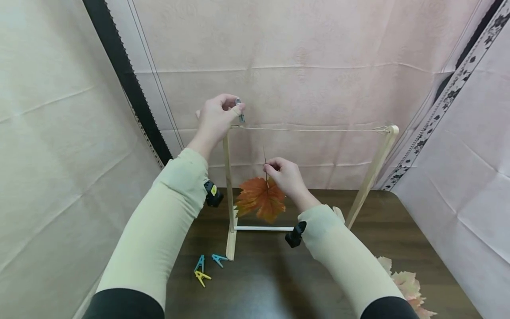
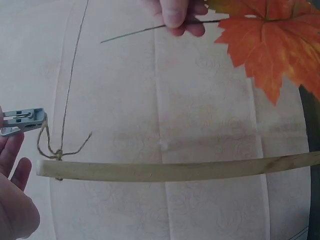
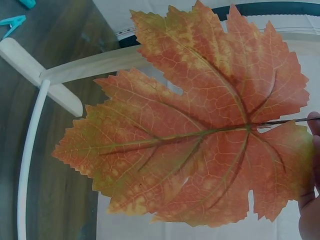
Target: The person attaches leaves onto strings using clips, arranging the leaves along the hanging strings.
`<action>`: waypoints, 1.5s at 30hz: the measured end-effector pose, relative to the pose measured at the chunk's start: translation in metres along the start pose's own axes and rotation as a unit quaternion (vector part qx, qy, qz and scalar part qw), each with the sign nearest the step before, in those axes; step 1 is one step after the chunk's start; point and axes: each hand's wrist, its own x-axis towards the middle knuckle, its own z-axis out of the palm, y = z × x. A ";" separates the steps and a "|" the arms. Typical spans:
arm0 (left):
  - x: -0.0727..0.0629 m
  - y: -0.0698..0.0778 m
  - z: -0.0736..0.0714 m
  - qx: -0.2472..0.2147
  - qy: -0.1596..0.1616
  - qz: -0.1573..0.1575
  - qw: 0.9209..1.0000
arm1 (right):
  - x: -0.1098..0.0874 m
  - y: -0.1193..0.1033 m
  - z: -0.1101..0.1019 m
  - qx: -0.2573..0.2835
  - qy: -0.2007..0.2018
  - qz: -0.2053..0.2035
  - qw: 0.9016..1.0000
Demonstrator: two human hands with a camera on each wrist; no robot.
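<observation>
My left hand (image 1: 218,114) pinches a grey-blue clothespin (image 2: 24,117) above the left end of a string (image 1: 303,130) tied between two wooden posts. In the left wrist view the clothespin's tip meets a loop of the string's loose end; I cannot tell whether it bites it. Lower and to the right, my right hand (image 1: 286,173) pinches the thin dark stem (image 2: 135,34) of an orange-red artificial maple leaf (image 3: 200,130). The leaf hangs below those fingers, between the posts, and the stem points up under the string, apart from it.
The frame has a left post (image 1: 229,177), a right post (image 1: 372,177) and a white lower rod (image 1: 263,228). Blue clothespins (image 1: 200,263) and a yellow clothespin (image 1: 202,278) lie on the dark wooden table (image 1: 255,274). Paler leaves (image 1: 408,283) lie by my right forearm.
</observation>
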 end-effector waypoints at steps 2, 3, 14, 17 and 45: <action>0.001 0.000 0.002 0.015 -0.003 0.001 1.000 | 0.002 -0.003 0.002 0.000 0.002 0.000 1.000; 0.002 0.000 0.002 0.021 -0.004 -0.001 1.000 | 0.004 -0.004 0.002 0.002 0.004 0.001 1.000; 0.001 0.002 0.012 0.063 0.006 -0.016 0.998 | 0.022 -0.029 0.001 -0.016 -0.009 0.001 1.000; -0.001 0.003 0.014 0.072 0.000 -0.008 0.997 | 0.026 -0.035 0.002 -0.030 -0.016 0.005 0.999; -0.001 0.005 0.030 0.114 -0.014 0.017 0.993 | 0.041 -0.047 0.018 0.006 0.026 0.048 0.999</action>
